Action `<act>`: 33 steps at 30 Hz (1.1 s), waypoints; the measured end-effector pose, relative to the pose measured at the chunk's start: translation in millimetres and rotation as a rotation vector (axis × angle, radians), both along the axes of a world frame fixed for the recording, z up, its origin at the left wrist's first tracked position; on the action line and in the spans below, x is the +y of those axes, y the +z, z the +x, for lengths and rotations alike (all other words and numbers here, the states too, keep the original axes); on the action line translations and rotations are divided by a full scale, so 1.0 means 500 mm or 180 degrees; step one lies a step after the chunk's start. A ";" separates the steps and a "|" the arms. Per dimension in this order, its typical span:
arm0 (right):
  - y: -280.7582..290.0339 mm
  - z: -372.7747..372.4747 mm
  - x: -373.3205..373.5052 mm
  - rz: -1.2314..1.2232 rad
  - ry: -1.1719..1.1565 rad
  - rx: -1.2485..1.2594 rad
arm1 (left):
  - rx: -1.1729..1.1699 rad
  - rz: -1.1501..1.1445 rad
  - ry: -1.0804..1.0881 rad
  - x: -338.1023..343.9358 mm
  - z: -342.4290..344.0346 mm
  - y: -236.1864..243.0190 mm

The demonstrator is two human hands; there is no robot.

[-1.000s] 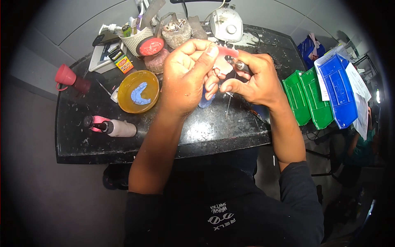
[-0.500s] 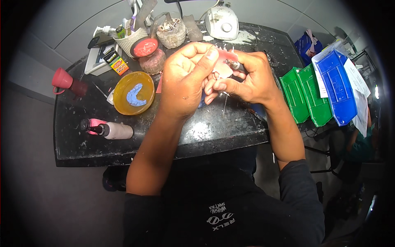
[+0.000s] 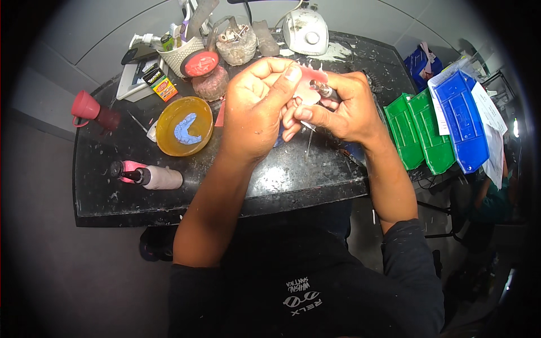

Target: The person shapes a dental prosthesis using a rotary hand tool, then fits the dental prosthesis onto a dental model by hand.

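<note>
In front of my chest, above the dark table, my left hand [image 3: 252,115] pinches a thin pink denture plate [image 3: 305,90] between thumb and fingers. Its upper edge is jagged, with small pale points standing up. My right hand [image 3: 354,107] is closed around a rotary handpiece [image 3: 323,88] with a shiny metal nose. That nose lies in front of the plate's right side; whether its tip touches the plate I cannot tell. Fingers of both hands meet just below the plate and hide part of it.
Left on the table [image 3: 225,197] stand a yellow bowl [image 3: 204,112] holding a blue dental cast [image 3: 184,129], a pink cup [image 3: 85,106] and lying bottles [image 3: 163,178]. Behind are a basket [image 3: 179,56], a glass jar [image 3: 238,48] and a white control box [image 3: 306,34]. Green trays [image 3: 431,132] and a blue tray [image 3: 462,121] line the right.
The handpiece's metal nose has turned slightly against the plate and shows more clearly. Both hands keep nearly the same place and grip.
</note>
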State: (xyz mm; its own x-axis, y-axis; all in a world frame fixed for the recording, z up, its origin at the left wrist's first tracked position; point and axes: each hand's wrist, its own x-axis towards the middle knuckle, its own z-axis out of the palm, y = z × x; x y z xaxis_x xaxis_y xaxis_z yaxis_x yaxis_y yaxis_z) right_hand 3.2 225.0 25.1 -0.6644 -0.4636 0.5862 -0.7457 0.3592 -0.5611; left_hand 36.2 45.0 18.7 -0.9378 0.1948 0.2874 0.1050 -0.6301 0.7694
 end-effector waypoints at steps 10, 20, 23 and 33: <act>0.004 0.000 0.003 0.0067 0.0031 -0.0080 | 0.0028 -0.0024 -0.0023 0.001 -0.003 -0.004; 0.004 0.003 0.000 0.0073 0.0015 -0.0059 | 0.0049 -0.0013 0.0022 0.001 -0.003 -0.004; 0.003 0.003 -0.001 -0.0035 0.0039 -0.0069 | -0.0018 -0.0053 0.0074 0.003 -0.001 0.000; 0.000 0.002 -0.002 -0.0088 0.0097 0.0018 | 0.0042 -0.0032 0.0124 0.005 -0.002 0.000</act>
